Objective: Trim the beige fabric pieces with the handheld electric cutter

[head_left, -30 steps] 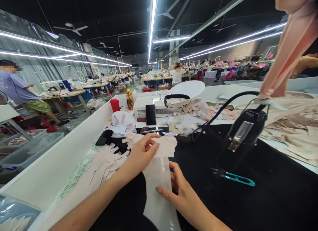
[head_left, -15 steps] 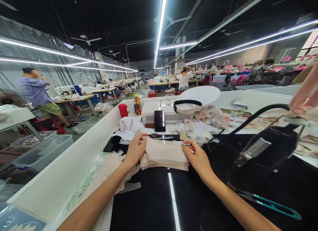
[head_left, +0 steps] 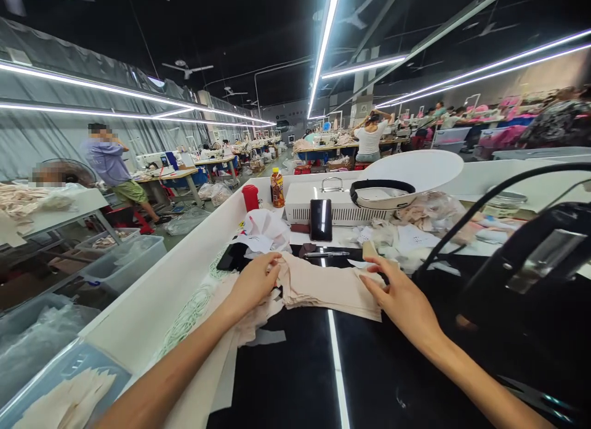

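A stack of beige fabric pieces (head_left: pixel 330 287) lies on the black table top (head_left: pixel 295 380) in front of me. My left hand (head_left: pixel 253 283) grips the stack's left end with fingers curled over it. My right hand (head_left: pixel 401 299) rests on the stack's right end, fingers pressed on the cloth. More pale cut pieces (head_left: pixel 221 349) trail under my left forearm toward the near edge.
A black hanging tool with cable (head_left: pixel 526 263) is close on the right. Behind the stack stand a phone (head_left: pixel 321 220), a pen (head_left: pixel 327 254), a white box (head_left: pixel 332 204), a red cup (head_left: pixel 250 197) and a bottle (head_left: pixel 277 188). A white wall (head_left: pixel 152 293) borders the left. Other workers sit far off.
A second ago my hands were on a long pale strip. They then took the folded stack by both ends; the view has since turned left and the stack sits slightly skewed.
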`<state>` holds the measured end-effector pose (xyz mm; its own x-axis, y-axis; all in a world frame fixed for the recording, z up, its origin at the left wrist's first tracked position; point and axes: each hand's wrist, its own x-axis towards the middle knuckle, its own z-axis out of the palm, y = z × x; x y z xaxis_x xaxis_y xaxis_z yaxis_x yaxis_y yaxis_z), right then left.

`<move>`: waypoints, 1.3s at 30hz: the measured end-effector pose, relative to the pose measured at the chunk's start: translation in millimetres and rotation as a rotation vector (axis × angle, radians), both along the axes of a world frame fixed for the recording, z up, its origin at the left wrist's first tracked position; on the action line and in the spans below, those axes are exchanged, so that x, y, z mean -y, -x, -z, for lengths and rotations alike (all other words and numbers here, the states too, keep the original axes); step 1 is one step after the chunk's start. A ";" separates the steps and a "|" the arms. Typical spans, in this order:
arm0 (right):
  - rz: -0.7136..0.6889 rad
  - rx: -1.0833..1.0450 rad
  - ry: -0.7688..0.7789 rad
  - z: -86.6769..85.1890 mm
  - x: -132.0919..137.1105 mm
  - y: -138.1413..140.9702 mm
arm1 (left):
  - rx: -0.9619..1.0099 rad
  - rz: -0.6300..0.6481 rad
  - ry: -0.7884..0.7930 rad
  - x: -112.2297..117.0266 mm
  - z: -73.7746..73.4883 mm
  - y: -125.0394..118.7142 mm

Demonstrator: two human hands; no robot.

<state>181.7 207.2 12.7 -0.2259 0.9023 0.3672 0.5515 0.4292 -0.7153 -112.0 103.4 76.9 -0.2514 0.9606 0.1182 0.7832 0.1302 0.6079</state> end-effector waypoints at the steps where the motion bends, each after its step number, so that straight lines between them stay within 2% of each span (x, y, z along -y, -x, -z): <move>1: -0.017 0.000 -0.011 -0.5 4.2 -1.2 | -0.051 -0.013 0.000 12.5 -9.2 7.0; 3: -0.052 -0.005 -0.035 -0.2 12.9 -2.9 | -0.157 -0.059 0.017 41.1 -23.3 22.1; 5: -0.090 -0.008 -0.053 2.4 21.4 -4.0 | -0.251 -0.117 0.058 70.8 -27.1 35.6; 8: -0.143 0.003 -0.049 9.9 31.6 -5.1 | -0.326 -0.195 0.139 106.4 -13.4 47.2; 10: -0.176 0.009 -0.036 14.8 36.9 -5.2 | -0.339 -0.217 0.170 119.9 0.6 49.7; 14: -0.245 0.000 -0.033 16.5 48.8 -4.2 | -0.298 -0.205 0.154 127.8 16.1 53.0; 21: -0.392 0.044 -0.004 9.9 75.2 -1.2 | -0.091 -0.130 0.049 125.4 16.5 70.0; 24: -0.460 0.070 0.022 9.4 85.5 1.4 | -0.010 -0.146 -0.054 128.0 11.3 69.8; 28: -0.572 0.041 0.091 -1.1 106.3 11.9 | 0.100 -0.159 -0.172 137.4 -6.4 45.1; 31: -0.611 -0.018 0.273 -13.1 127.1 24.8 | 0.188 -0.048 -0.140 141.3 -14.3 8.8; 32: -0.603 -0.078 0.353 -15.9 133.7 29.2 | 0.232 -0.003 -0.108 140.8 -13.8 -4.4; 35: -0.628 -0.281 0.591 -17.7 148.1 39.7 | 0.558 0.181 0.069 135.3 -3.8 -39.4; 39: -0.670 -0.497 0.802 -9.0 151.2 41.9 | 0.779 0.287 0.231 123.6 15.4 -65.1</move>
<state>139.8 56.0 21.7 -0.7385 0.6702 -0.0739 -0.0337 -0.1462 -0.9887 -46.8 -20.2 61.5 0.0770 0.9782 -0.1929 0.1752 0.1772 0.9685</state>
